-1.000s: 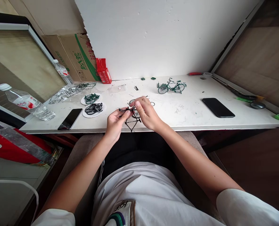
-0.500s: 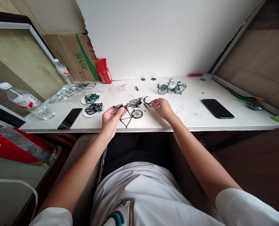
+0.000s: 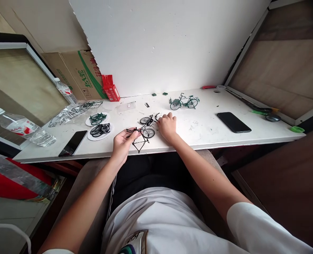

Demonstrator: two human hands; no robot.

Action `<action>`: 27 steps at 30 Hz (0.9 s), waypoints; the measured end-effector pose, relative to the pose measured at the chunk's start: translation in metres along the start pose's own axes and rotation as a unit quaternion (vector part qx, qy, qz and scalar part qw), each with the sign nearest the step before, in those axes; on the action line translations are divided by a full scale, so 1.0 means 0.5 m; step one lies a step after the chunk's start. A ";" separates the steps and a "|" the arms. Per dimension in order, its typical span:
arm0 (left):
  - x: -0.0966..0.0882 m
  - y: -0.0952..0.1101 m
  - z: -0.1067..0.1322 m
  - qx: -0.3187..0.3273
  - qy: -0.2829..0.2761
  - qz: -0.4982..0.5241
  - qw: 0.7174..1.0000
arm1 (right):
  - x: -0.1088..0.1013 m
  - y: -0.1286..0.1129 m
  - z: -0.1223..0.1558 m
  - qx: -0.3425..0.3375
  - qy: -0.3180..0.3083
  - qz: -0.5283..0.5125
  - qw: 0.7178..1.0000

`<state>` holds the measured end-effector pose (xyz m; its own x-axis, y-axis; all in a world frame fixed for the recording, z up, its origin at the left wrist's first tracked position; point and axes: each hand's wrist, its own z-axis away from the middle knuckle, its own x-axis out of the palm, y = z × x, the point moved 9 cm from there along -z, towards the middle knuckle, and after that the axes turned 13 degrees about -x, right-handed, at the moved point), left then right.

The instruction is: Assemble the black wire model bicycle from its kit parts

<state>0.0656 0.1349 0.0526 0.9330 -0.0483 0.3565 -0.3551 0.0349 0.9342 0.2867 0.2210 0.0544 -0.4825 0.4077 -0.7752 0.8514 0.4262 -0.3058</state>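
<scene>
Between the thumb and fingers of my left hand [image 3: 123,143] is a black model bicycle frame [image 3: 139,151], held over the front of the table. Just past it lie a spoked black wheel [image 3: 148,133] and a second wheel [image 3: 145,120] among small black parts. My right hand [image 3: 167,126] is lowered to the tabletop beside those parts, its fingers curled down; whatever is under its fingertips is hidden. A curved black piece [image 3: 157,115] lies by its fingers. Farther back stands a green model bicycle [image 3: 175,104].
Paper plates at left carry black bicycle parts [image 3: 100,129] and green ones [image 3: 97,118]. A phone [image 3: 73,143] and a water bottle [image 3: 26,127] are left of them; another phone [image 3: 233,122] is at right. A red box [image 3: 111,89] stands at the back.
My right hand has come down and left, closer to the loose black parts, with its fingers more curled. My left hand keeps the frame. The camera view has shifted.
</scene>
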 end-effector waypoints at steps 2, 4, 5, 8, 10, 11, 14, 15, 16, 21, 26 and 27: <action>0.004 0.002 0.002 0.008 -0.003 -0.014 1.000 | -0.017 0.001 -0.005 0.004 0.021 -0.057 0.998; 0.007 0.008 0.007 0.019 0.004 -0.030 0.999 | -0.029 -0.004 -0.016 0.001 0.039 -0.174 0.984; 0.008 0.013 0.010 0.025 0.010 -0.039 0.999 | -0.033 -0.009 -0.022 -0.001 0.042 -0.247 0.968; 0.010 0.030 0.021 0.049 0.033 -0.061 0.996 | -0.050 -0.031 -0.039 0.003 0.054 -0.417 0.907; 0.012 0.042 0.029 0.068 0.046 -0.072 0.994 | -0.068 -0.052 -0.043 0.009 0.065 -0.474 0.878; 0.013 0.048 0.033 0.078 0.050 -0.076 0.993 | -0.079 -0.066 -0.042 0.008 0.070 -0.497 0.865; 0.018 0.061 0.043 0.099 0.058 -0.087 0.990 | -0.118 -0.116 -0.035 -0.013 0.082 -0.547 0.833; 0.019 0.064 0.046 0.105 0.061 -0.089 0.989 | -0.131 -0.132 -0.032 -0.021 0.085 -0.558 0.825; 0.020 0.066 0.049 0.111 0.063 -0.092 0.988 | -0.141 -0.147 -0.028 -0.025 0.086 -0.568 0.818; 0.020 0.075 0.063 0.129 0.089 -0.087 0.984 | -0.163 -0.193 -0.014 -0.025 0.087 -0.584 0.807; 0.025 0.087 0.078 0.148 0.102 -0.094 0.979 | -0.161 -0.212 -0.007 -0.026 0.080 -0.590 0.803; 0.026 0.089 0.080 0.151 0.103 -0.094 0.979 | -0.163 -0.214 -0.007 -0.027 0.080 -0.590 0.803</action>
<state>0.0596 0.0957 0.0994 0.9641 0.1782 0.1968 -0.1484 -0.2529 0.9560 0.2343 0.1448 0.1522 -0.9709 -0.2085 0.1181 -0.2251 0.6248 -0.7476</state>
